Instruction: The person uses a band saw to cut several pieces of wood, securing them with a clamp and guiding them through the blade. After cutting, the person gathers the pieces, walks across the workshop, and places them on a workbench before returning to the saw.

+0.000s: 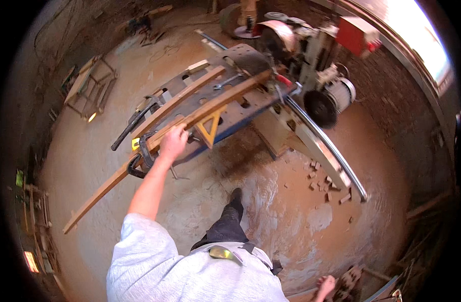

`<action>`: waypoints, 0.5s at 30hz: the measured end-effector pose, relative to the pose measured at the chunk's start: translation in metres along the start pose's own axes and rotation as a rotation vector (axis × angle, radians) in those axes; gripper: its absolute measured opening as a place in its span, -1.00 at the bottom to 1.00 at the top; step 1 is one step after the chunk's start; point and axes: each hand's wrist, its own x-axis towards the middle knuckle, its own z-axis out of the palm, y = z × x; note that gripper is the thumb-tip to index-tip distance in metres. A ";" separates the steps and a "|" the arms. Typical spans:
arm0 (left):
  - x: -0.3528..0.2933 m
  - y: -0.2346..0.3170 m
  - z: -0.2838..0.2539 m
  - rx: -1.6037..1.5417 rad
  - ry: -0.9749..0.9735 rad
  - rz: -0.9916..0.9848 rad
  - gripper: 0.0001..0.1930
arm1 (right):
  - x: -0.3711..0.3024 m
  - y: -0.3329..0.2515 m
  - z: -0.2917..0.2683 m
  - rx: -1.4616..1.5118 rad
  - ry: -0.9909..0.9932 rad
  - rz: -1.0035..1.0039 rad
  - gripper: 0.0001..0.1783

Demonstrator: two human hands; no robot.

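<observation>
Running from the counter's (263, 98) far right corner down past its left end, a long board (230, 95) sticks well out over the floor (109, 151) in the head view. Bare floor lies left of the counter, around that overhanging end, and between the blue near edge and the person's shoe. To the right the room is tighter: a metal pipe (336, 151) slants out from the counter, small wood blocks (313, 176) lie scattered just beside it, and a round saw blade (320, 108) stands near the counter's right end. A shorter board (180, 101) lies behind the long one, with a gap between.

The left hand (173, 142) is at the long board's near side, its bent fingers meeting the wood; whether they are clamped on it I cannot tell. Just left of them a black clamp (146, 151) sits at the board, and to the right lies a yellow triangle (204, 136). The right hand (325, 287) is low at the right, well apart from the board; its fingers are too blurred to tell.
</observation>
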 end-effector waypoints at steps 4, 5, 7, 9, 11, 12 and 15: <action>0.062 -0.128 0.006 0.174 -0.026 -0.278 -0.57 | -0.081 -0.052 0.146 0.042 -0.195 0.168 -0.87; 0.073 -0.149 0.010 0.233 -0.037 -0.294 -0.56 | -0.100 -0.071 0.177 0.049 -0.246 0.204 -0.88; 0.084 -0.179 0.015 0.293 -0.047 -0.275 -0.57 | -0.130 -0.111 0.230 -0.041 -0.281 0.165 -0.85; 0.095 -0.197 0.019 0.340 -0.139 -0.362 -0.59 | -0.133 -0.140 0.258 -0.153 -0.325 0.071 -0.85; 0.103 -0.205 0.023 0.341 -0.215 -0.403 -0.57 | -0.140 -0.180 0.287 -0.264 -0.309 -0.018 -0.86; 0.103 -0.210 0.025 0.318 -0.245 -0.407 -0.55 | -0.126 -0.191 0.286 -0.254 -0.362 -0.045 -0.82; 0.110 -0.214 0.024 0.293 -0.256 -0.393 -0.52 | -0.106 -0.238 0.312 -0.323 -0.322 -0.142 -0.82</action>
